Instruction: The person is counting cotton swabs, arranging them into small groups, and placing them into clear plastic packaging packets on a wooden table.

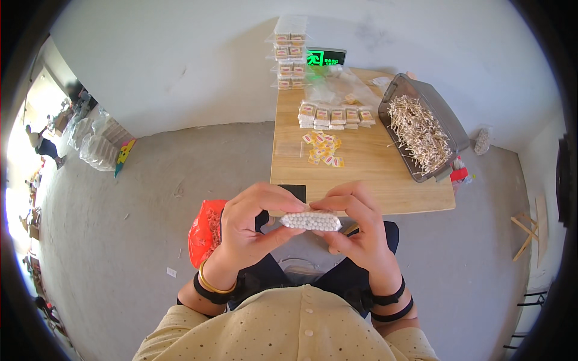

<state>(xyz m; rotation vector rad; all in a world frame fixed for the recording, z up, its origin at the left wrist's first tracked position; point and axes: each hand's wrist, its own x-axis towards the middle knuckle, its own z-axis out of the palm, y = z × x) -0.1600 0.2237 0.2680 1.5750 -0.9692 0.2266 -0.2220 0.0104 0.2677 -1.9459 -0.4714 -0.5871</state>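
A small clear bag of cotton swabs [310,221] is held up in front of my lap, its white swab tips packed tightly and facing me. My left hand [248,221] pinches its left end between thumb and fingers. The right end is in the thumb and fingers of my right hand [362,231]. Past my hands, yellow-and-white paper cards [324,148] lie in a loose pile on the wooden table [361,186]. Behind them stand several filled swab packs [337,115] in a row.
A grey plastic bin [454,120] of loose cotton swabs [419,133] leans at the table's right. Bagged packs [290,53] are stacked high at the back left, by a green lit sign [325,57]. A red plastic bag [206,233] is beside my left arm.
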